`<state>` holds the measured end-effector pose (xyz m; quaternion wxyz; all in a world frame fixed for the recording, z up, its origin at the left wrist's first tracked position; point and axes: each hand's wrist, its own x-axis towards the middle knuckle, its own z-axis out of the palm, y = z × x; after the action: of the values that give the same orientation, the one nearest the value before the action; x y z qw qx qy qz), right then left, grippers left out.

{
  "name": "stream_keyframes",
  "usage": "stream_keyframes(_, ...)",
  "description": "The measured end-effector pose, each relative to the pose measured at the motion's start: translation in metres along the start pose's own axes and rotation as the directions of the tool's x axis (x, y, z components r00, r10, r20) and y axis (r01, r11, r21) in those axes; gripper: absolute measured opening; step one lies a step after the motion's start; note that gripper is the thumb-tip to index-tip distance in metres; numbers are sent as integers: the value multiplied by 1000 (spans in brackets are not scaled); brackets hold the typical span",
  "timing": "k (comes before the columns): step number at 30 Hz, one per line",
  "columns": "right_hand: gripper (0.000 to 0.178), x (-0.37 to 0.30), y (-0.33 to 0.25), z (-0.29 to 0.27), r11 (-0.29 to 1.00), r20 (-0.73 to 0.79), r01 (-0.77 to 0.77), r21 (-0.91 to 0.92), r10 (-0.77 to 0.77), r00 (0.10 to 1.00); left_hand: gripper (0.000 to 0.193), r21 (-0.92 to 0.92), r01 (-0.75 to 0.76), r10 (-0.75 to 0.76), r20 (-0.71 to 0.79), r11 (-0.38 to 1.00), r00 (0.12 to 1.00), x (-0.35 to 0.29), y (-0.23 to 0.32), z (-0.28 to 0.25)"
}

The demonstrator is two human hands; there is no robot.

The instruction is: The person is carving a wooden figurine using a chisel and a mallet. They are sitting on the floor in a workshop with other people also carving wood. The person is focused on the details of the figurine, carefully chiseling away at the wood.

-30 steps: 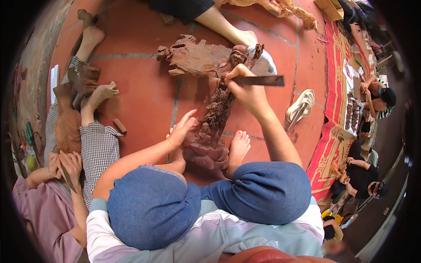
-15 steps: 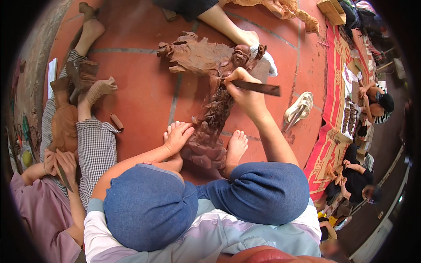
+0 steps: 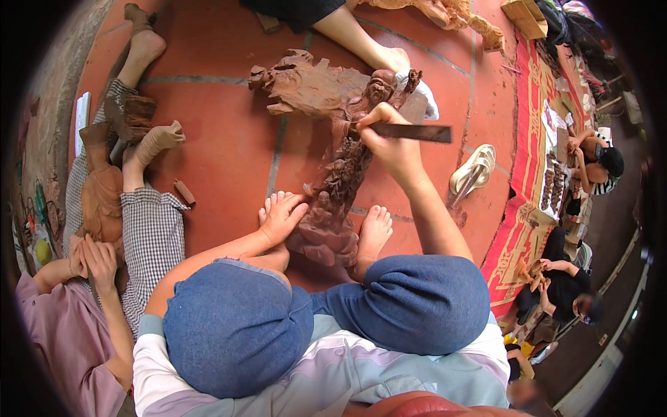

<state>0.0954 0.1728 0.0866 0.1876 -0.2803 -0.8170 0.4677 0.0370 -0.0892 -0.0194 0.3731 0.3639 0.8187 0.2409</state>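
Right hand [image 3: 389, 142], fingers closed round a flat dark file [image 3: 410, 132], works the wood carving [image 3: 333, 160] lying on the floor at twelve o'clock. Left hand [image 3: 281, 217] rests open, empty, at the carving's base.

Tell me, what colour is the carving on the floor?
Reddish brown, the wood carving, best seen in the head view.

left hand [image 3: 281, 217] slid off carving [image 3: 333, 174] onto foot | file [image 3: 410, 132] levelled

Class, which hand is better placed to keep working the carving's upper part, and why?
Right. The right hand grips the flat tool against the carving; the left hand rests empty near its base.
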Motion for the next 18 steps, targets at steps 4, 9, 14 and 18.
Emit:
stream_keyframes(4, 7, 7, 20, -11, 968, 80, -205, 143, 196, 977, 34, 0, -13, 13, 16, 1000, 1000, 1, -6, 7)
stream_keyframes(9, 7, -2, 4, 3, 995, 7, 55, -79, -54, 998, 33, -58, 9, -5, 62, 998, 998, 0, 7, -10)
stream_keyframes(14, 6, 5, 18, -6, 987, 26, -108, 116, 105, 994, 33, -48, 7, -4, 61, 999, 998, 2, 0, -5)
stream_keyframes(18, 7, 6, 14, -3, 997, 45, -74, 15, 73, 996, 34, -24, 21, -19, 57, 1000, 998, -1, 5, -5)
